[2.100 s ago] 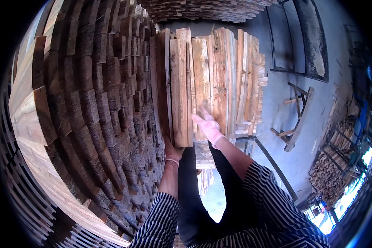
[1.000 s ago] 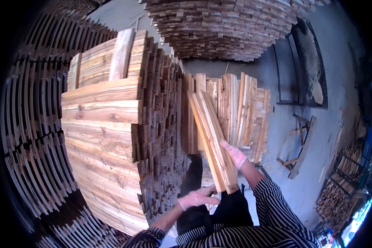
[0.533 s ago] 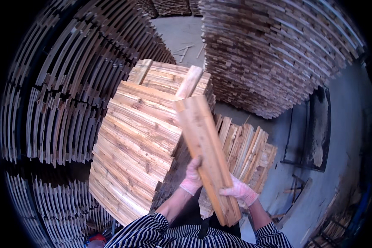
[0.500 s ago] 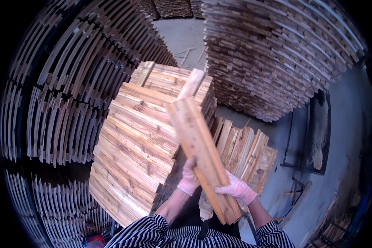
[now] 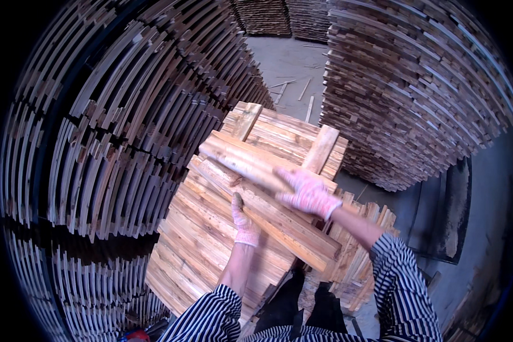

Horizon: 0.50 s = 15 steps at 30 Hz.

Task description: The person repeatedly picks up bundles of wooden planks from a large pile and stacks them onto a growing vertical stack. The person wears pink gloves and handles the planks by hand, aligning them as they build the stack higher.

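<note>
Several wooden boards [image 5: 279, 212] lie slantwise across the top of a large board stack [image 5: 196, 242], their near right ends sticking out past its edge. My left hand [image 5: 246, 226], in a pink-and-white glove, is at their near long edge with one finger or thumb pointing up; its other fingers are mostly hidden. Just beyond, a separate board [image 5: 239, 162] is smeared by motion. My right hand [image 5: 310, 194], gloved alike, lies over that board's right part with its fingers spread.
Two crosswise wooden strips, one left [image 5: 247, 121] and one right [image 5: 321, 149], lie on the stack's far end. A lower board pile [image 5: 353, 242] stands at the right. Tall lumber stacks rise left [image 5: 131, 108] and right [image 5: 404, 85]; loose sticks [image 5: 305, 89] lie on the floor between.
The bundle of boards has gone from upright-slanting in both hands to lying across the stack. One board is now apart on the far side. My right hand has moved from the near end onto it.
</note>
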### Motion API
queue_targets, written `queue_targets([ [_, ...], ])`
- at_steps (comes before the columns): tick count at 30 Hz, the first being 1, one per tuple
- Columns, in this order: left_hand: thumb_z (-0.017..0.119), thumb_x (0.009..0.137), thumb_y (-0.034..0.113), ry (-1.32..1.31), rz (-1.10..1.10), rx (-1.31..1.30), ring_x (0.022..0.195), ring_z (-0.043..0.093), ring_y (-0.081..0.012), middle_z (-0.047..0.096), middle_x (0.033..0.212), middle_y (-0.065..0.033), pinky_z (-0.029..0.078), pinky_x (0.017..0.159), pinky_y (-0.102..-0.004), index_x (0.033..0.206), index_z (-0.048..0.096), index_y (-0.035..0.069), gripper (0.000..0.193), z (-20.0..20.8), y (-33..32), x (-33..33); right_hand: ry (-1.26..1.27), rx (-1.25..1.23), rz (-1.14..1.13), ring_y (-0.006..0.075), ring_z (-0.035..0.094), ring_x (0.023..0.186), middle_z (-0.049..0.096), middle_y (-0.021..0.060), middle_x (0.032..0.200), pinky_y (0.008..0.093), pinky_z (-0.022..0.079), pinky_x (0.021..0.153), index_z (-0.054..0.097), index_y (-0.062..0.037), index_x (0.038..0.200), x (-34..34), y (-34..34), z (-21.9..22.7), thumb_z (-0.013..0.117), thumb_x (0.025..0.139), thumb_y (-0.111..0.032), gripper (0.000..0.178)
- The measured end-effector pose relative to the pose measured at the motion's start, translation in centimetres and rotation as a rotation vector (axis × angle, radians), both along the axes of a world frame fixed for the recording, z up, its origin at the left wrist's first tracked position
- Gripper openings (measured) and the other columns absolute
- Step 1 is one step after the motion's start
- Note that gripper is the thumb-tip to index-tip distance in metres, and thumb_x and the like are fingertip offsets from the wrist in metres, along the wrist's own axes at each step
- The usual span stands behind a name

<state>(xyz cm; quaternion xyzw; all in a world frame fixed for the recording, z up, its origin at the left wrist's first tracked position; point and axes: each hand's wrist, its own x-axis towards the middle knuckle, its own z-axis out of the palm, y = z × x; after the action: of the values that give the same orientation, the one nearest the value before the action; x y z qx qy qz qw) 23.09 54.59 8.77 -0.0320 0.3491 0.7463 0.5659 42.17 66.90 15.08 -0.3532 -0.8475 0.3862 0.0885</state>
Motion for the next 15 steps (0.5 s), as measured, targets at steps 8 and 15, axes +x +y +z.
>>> queue_targets([
  [8, 0.065, 0.090, 0.061, -0.156, -0.128, 0.123, 0.125, 0.059, -0.0423, 0.062, 0.134, -0.0253, 0.046, 0.109, -0.0590, 0.136, 0.055, -0.006, 0.083, -1.0, 2.9, -0.6, -0.250, 0.287, -0.082, 0.0389, 0.051, 0.132, 0.054, 0.0224, 0.139, 0.0514, 0.041, 0.109, 0.049, -0.0215, 0.151, -3.2, 12.6, -5.4, 0.058, 0.096, -0.051, 0.063],
  [15, 0.061, 0.090, 0.067, -0.142, -0.038, 0.012, 0.134, 0.051, -0.0335, 0.054, 0.146, -0.0151, 0.043, 0.114, -0.0515, 0.149, 0.048, 0.009, 0.084, 0.7, 5.5, -1.8, -0.001, 0.032, 0.011, 0.0483, 0.052, 0.129, 0.051, 0.0325, 0.138, 0.0552, 0.044, 0.105, 0.037, -0.0212, 0.160, -7.0, -0.9, 0.6, 0.052, 0.087, -0.080, 0.095],
])
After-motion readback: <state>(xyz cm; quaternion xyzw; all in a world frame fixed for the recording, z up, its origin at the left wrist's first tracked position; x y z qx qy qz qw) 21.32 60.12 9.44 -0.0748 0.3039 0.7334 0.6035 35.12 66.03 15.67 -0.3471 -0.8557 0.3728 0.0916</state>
